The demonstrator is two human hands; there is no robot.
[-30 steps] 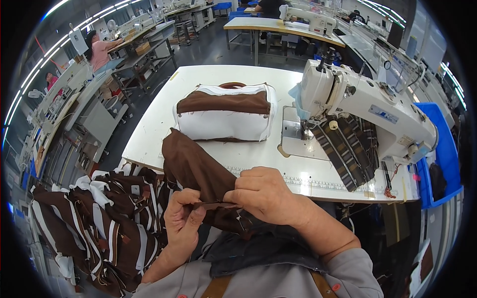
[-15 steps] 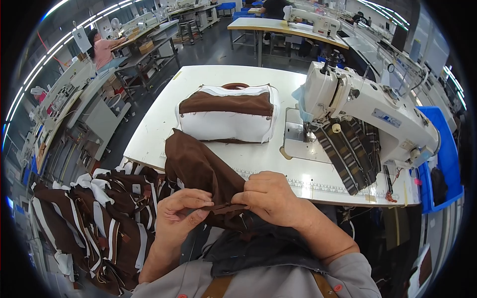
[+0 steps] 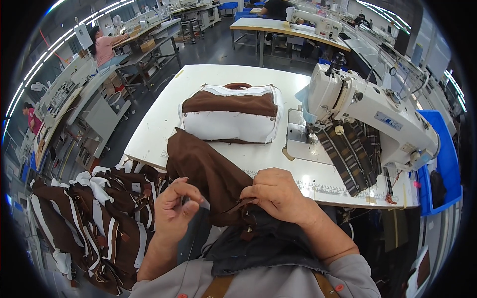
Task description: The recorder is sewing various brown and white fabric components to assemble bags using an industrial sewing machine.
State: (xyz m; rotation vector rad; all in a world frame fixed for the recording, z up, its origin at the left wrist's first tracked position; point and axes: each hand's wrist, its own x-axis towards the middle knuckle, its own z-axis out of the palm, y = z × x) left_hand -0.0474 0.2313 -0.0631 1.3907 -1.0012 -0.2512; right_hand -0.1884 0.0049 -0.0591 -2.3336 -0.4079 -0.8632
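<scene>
My right hand [image 3: 279, 194] is closed, pinching the edge of a brown fabric piece [image 3: 208, 171] that drapes from the white sewing table down to my lap. My left hand [image 3: 177, 206] is raised off the cloth, its fingers bent into a pinch. A thin pale thread [image 3: 191, 246] appears to run down from those fingertips. Under the right hand a small brown tab with metal [image 3: 247, 233] hangs from the cloth. Behind the fabric lies a brown and white bag [image 3: 228, 119], its inner side outward, with a brown handle at the far side.
A white sewing machine [image 3: 355, 107] stands at the right of the table [image 3: 159, 119], dark striped fabric [image 3: 350, 154] beneath it. A blue bin [image 3: 437, 169] is at the right. Brown and white bag pieces [image 3: 99, 218] pile up at my left. People work at far benches.
My left hand has let go of the brown fabric and moved left and slightly up. My right hand keeps its grip, and the fabric edge has slackened and dropped.
</scene>
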